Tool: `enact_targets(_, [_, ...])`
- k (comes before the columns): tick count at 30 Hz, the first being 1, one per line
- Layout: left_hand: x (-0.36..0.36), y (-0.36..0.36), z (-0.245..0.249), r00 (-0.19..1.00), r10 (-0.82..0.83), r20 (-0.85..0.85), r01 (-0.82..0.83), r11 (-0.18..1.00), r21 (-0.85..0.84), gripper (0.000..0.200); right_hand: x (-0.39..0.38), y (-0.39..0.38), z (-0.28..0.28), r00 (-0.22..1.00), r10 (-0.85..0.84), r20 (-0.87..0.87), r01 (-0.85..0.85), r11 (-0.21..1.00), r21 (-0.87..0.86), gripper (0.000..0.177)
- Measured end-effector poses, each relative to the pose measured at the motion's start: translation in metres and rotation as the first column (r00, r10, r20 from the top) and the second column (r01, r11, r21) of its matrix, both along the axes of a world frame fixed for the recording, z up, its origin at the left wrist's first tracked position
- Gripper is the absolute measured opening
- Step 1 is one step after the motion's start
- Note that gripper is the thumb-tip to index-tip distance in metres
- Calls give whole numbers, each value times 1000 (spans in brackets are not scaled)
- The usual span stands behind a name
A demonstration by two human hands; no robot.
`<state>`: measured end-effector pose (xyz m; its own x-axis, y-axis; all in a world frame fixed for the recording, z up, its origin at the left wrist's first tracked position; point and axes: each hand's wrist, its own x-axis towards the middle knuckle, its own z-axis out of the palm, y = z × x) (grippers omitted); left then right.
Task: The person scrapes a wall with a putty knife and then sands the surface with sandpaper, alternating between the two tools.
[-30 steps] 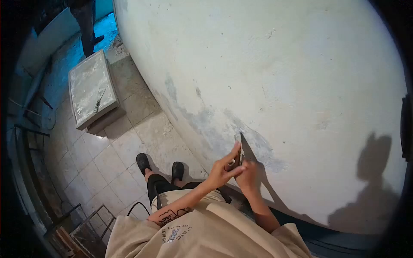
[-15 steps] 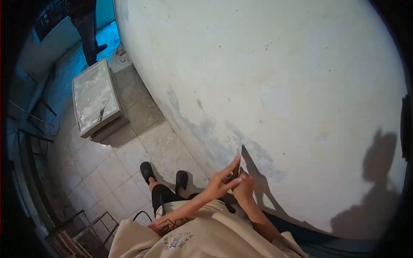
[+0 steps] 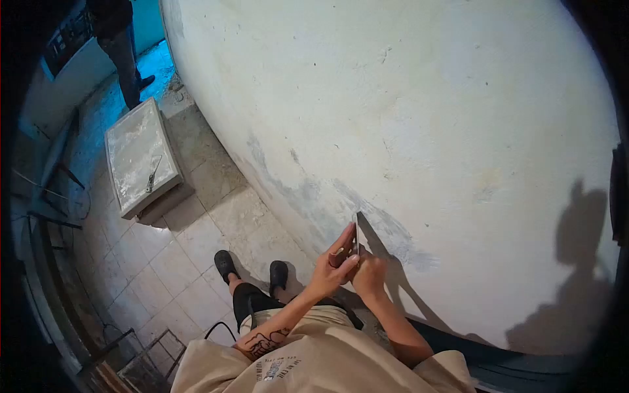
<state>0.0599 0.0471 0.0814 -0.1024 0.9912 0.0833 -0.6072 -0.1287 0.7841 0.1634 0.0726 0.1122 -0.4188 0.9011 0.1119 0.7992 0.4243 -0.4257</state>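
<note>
My left hand point(image 3: 333, 267) has its fingers stretched along a thin, flat-bladed tool point(image 3: 357, 236), with the thumb near the tool's lower part. My right hand point(image 3: 369, 270) is closed around the tool's lower end, and the two hands touch. The blade stands nearly edge-on to the view, in front of a pale wall point(image 3: 445, 150). Grey smeared patches mark the lower part of this wall, just beyond the fingertips. What else lies between the palms is hidden.
A dusty box-like block point(image 3: 141, 157) lies on the tiled floor point(image 3: 170, 268), with a small tool point(image 3: 152, 175) on top. Another person point(image 3: 121, 59) stands at the back left. Metal frames point(image 3: 154, 357) are at the lower left.
Both hands and the tool have shifted slightly left. The tool is turned more edge-on, and my left fingers lie straighter against it. The view has also moved a little.
</note>
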Motion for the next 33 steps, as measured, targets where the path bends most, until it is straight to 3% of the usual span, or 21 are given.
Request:
enact_targets(4, [13, 10, -9, 975, 85, -204, -120, 979, -163, 52, 1, 7, -5, 1000, -17, 14, 17, 1000, 5, 11])
enact_targets(9, [8, 11, 3, 933, 73, -352, -139, 976, -165, 55, 0, 4, 2, 994, -96, -45, 93, 993, -66, 13])
enact_targets(11, [5, 8, 14, 915, -76, -396, -20, 972, -233, 51, 1, 2, 4, 990, -101, -95, 97, 994, -42, 14])
enact_targets(12, [11, 16, 8, 955, 74, -287, -114, 986, -125, 57, 1, 4, -3, 986, -79, -144, 82, 997, 10, 14])
enact_targets(17, [12, 5, 3, 957, 81, -278, -127, 980, -155, 56, 4, -1, -7, 998, -36, -43, 37, 999, 20, 14])
enact_targets(19, [4, 3, 20, 902, 54, -429, -118, 985, -124, 56, 0, -2, 5, 994, -68, -82, 64, 996, -56, 14])
enact_targets(20, [4, 6, 17, 878, 47, -476, -116, 987, -115, 55, 4, -1, -2, 976, -91, -200, 84, 996, -41, 14])
enact_targets(24, [1, 13, 18, 881, 57, -469, -144, 978, -152, 56, 3, 7, -5, 997, 3, -76, 0, 999, 43, 14])
enact_targets(27, [6, 6, 17, 901, 7, -434, -95, 979, -182, 56, 1, 1, 9, 987, -71, -145, 58, 994, -93, 17])
enact_targets(29, [6, 9, 23, 870, 25, -493, -120, 980, -161, 55, 3, 6, 6, 996, -36, -85, 35, 999, -8, 18])
enact_targets(31, [5, 12, 27, 862, 95, -499, -202, 965, -165, 49, -2, 9, 8, 985, -75, -158, 63, 995, -78, 17])
enact_targets(33, [11, 5, 22, 872, 74, -483, -181, 967, -179, 49, 4, 2, 4, 991, -72, -111, 65, 996, -65, 16])
